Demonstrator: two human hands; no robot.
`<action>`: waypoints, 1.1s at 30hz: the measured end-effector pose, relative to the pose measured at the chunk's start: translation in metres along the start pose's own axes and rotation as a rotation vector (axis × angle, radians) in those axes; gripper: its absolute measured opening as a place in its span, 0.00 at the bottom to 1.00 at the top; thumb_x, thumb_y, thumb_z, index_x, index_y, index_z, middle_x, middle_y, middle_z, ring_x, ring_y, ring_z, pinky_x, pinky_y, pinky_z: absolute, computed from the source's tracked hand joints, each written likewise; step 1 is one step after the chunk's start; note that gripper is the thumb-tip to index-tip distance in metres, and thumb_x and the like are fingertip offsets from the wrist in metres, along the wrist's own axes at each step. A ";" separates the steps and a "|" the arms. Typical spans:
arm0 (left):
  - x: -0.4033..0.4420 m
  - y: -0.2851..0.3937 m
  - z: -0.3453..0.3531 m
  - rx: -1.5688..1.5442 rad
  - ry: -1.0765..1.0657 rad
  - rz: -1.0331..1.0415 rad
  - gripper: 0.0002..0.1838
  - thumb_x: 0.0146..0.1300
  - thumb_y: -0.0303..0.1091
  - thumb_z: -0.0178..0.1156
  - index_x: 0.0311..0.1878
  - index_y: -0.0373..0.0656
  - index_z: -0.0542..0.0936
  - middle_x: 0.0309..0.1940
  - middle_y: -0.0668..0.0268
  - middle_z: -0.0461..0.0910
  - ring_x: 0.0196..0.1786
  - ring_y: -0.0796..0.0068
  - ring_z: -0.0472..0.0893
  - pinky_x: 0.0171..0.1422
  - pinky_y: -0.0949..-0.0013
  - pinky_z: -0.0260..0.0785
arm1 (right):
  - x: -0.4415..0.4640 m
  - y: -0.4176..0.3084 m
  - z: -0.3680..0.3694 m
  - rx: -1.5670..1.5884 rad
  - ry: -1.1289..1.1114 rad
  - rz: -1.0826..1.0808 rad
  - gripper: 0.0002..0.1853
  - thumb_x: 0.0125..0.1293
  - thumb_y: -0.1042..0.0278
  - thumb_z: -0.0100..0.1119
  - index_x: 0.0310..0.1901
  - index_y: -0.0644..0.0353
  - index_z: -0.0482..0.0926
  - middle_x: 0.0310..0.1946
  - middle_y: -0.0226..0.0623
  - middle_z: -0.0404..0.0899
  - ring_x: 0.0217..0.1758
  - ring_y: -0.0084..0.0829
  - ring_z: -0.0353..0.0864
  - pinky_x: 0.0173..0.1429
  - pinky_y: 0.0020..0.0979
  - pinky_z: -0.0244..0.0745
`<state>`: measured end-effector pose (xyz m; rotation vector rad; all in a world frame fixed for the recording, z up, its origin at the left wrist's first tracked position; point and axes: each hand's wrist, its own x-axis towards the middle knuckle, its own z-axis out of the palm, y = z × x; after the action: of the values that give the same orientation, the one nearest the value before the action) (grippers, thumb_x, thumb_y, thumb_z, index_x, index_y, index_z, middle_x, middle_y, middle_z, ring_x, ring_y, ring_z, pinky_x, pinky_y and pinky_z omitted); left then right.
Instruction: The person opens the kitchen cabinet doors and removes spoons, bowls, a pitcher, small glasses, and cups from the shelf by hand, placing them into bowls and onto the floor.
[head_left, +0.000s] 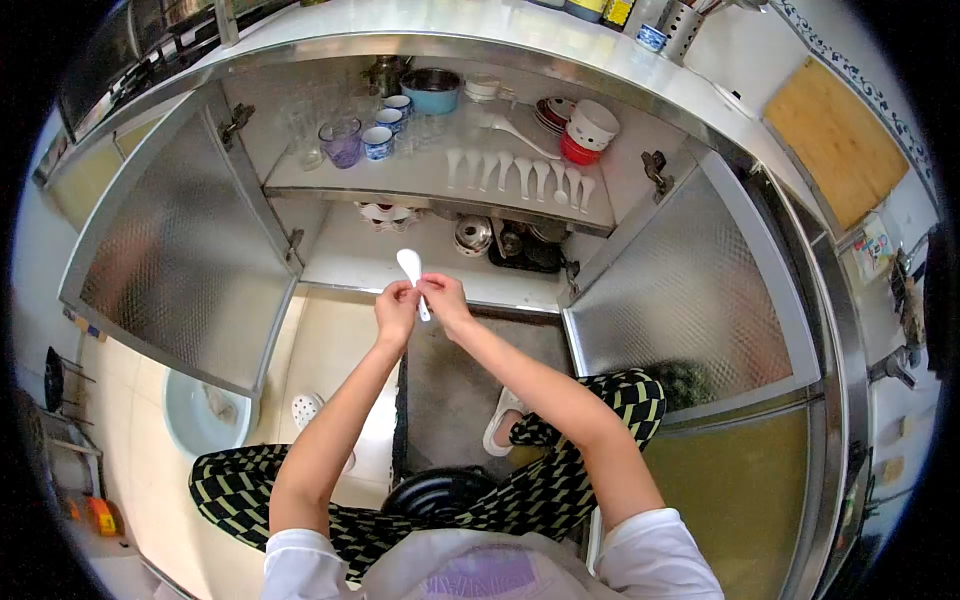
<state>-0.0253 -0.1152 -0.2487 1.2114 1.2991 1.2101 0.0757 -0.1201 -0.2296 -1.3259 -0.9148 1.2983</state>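
The left hand (397,308) and right hand (444,297) partly obscure the glossy white spoon's (409,263) handle. Yellow-and-black containers (618,12): tops cut off by upper edge.

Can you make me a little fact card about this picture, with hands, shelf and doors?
Left hand: pinching a white spoon
Right hand: on the same spoon
Upper shelf: blue-and-white cups, purple glass, row of white spoons, white bowl above red bowl
Cupboard doors: both open
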 end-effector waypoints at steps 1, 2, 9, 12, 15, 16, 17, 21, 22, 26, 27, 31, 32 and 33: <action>0.003 0.001 0.003 0.008 0.001 0.017 0.07 0.54 0.26 0.54 0.35 0.32 0.74 0.25 0.65 0.75 0.28 0.80 0.73 0.33 0.77 0.68 | 0.001 -0.003 -0.002 0.004 0.000 -0.002 0.12 0.55 0.70 0.54 0.41 0.67 0.74 0.30 0.33 0.76 0.32 0.21 0.73 0.36 0.21 0.67; 0.007 0.003 0.006 0.012 0.002 0.019 0.07 0.54 0.26 0.54 0.35 0.32 0.74 0.25 0.65 0.75 0.28 0.80 0.73 0.33 0.77 0.68 | 0.003 -0.007 -0.004 -0.036 0.019 -0.069 0.12 0.55 0.70 0.53 0.41 0.67 0.74 0.29 0.31 0.75 0.32 0.20 0.72 0.36 0.20 0.66; 0.059 0.040 0.021 0.070 -0.013 0.107 0.07 0.54 0.26 0.54 0.34 0.32 0.75 0.26 0.66 0.75 0.26 0.81 0.72 0.31 0.77 0.66 | 0.032 -0.046 -0.020 -0.091 0.001 -0.245 0.14 0.58 0.70 0.50 0.43 0.68 0.73 0.33 0.37 0.78 0.35 0.24 0.76 0.39 0.24 0.70; 0.082 0.040 0.027 0.061 0.010 0.120 0.07 0.54 0.27 0.55 0.34 0.32 0.76 0.25 0.66 0.75 0.25 0.81 0.72 0.30 0.77 0.66 | 0.044 -0.051 -0.026 -0.115 -0.122 -0.307 0.15 0.58 0.71 0.49 0.47 0.68 0.71 0.37 0.38 0.76 0.37 0.22 0.75 0.41 0.23 0.69; 0.107 0.049 0.038 0.152 0.037 0.163 0.08 0.53 0.27 0.57 0.36 0.32 0.76 0.24 0.66 0.76 0.26 0.82 0.73 0.28 0.78 0.66 | 0.066 -0.053 -0.027 -0.115 -0.098 -0.428 0.16 0.57 0.72 0.50 0.47 0.68 0.71 0.38 0.39 0.76 0.37 0.22 0.75 0.41 0.22 0.69; 0.111 0.057 0.043 0.105 0.042 0.152 0.09 0.53 0.27 0.57 0.36 0.32 0.77 0.25 0.66 0.77 0.27 0.82 0.73 0.28 0.77 0.66 | 0.071 -0.058 -0.028 -0.121 -0.100 -0.446 0.17 0.56 0.72 0.51 0.48 0.68 0.70 0.40 0.40 0.76 0.37 0.22 0.75 0.40 0.22 0.69; 0.115 0.064 0.047 0.057 0.048 0.141 0.09 0.52 0.27 0.58 0.36 0.32 0.77 0.27 0.65 0.77 0.27 0.82 0.73 0.28 0.77 0.66 | 0.076 -0.063 -0.028 -0.121 -0.109 -0.442 0.17 0.56 0.72 0.51 0.48 0.68 0.70 0.40 0.40 0.76 0.37 0.22 0.75 0.40 0.22 0.69; 0.140 0.064 0.059 0.030 0.104 0.146 0.12 0.49 0.28 0.60 0.37 0.31 0.77 0.27 0.62 0.78 0.29 0.78 0.74 0.32 0.76 0.67 | 0.103 -0.069 -0.026 -0.175 -0.046 -0.319 0.19 0.57 0.70 0.54 0.49 0.67 0.69 0.39 0.34 0.75 0.39 0.18 0.72 0.43 0.19 0.66; 0.145 0.063 0.061 0.027 0.108 0.144 0.12 0.49 0.28 0.60 0.37 0.31 0.77 0.27 0.62 0.78 0.29 0.78 0.74 0.32 0.76 0.67 | 0.113 -0.065 -0.027 -0.163 -0.026 -0.363 0.20 0.55 0.69 0.55 0.49 0.69 0.69 0.36 0.37 0.77 0.35 0.19 0.74 0.41 0.21 0.67; 0.157 0.069 0.062 0.084 0.138 0.119 0.13 0.51 0.30 0.57 0.39 0.32 0.77 0.30 0.57 0.79 0.31 0.74 0.77 0.36 0.74 0.68 | 0.129 -0.066 -0.028 -0.248 0.002 -0.382 0.21 0.53 0.67 0.55 0.48 0.70 0.70 0.29 0.40 0.79 0.31 0.22 0.76 0.37 0.24 0.69; 0.161 0.068 0.061 0.118 0.133 0.105 0.13 0.54 0.30 0.55 0.40 0.31 0.77 0.31 0.59 0.78 0.30 0.78 0.75 0.34 0.75 0.67 | 0.128 -0.070 -0.026 -0.291 -0.012 -0.373 0.20 0.53 0.68 0.55 0.48 0.70 0.70 0.29 0.42 0.79 0.30 0.24 0.76 0.37 0.25 0.69; 0.175 0.057 0.058 0.043 0.105 0.123 0.13 0.56 0.30 0.51 0.41 0.32 0.76 0.31 0.58 0.79 0.31 0.78 0.76 0.35 0.75 0.67 | 0.133 -0.077 -0.023 -0.455 0.036 -0.411 0.19 0.52 0.70 0.54 0.47 0.69 0.71 0.29 0.47 0.78 0.31 0.33 0.77 0.39 0.28 0.69; 0.176 0.056 0.057 0.074 0.090 0.136 0.13 0.56 0.29 0.51 0.42 0.33 0.76 0.32 0.58 0.79 0.31 0.77 0.76 0.35 0.74 0.67 | 0.137 -0.076 -0.020 -0.484 0.080 -0.461 0.19 0.52 0.71 0.53 0.46 0.68 0.71 0.31 0.49 0.77 0.33 0.37 0.77 0.41 0.30 0.69; 0.176 0.058 0.058 0.105 0.074 0.151 0.13 0.55 0.28 0.50 0.43 0.33 0.76 0.32 0.58 0.79 0.31 0.77 0.76 0.36 0.74 0.67 | 0.142 -0.073 -0.018 -0.514 0.125 -0.512 0.18 0.51 0.72 0.53 0.46 0.67 0.72 0.33 0.51 0.76 0.35 0.42 0.76 0.42 0.32 0.69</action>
<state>0.0257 0.0645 -0.1969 1.3719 1.3589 1.3188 0.1217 0.0285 -0.1894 -1.4056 -1.4451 0.5965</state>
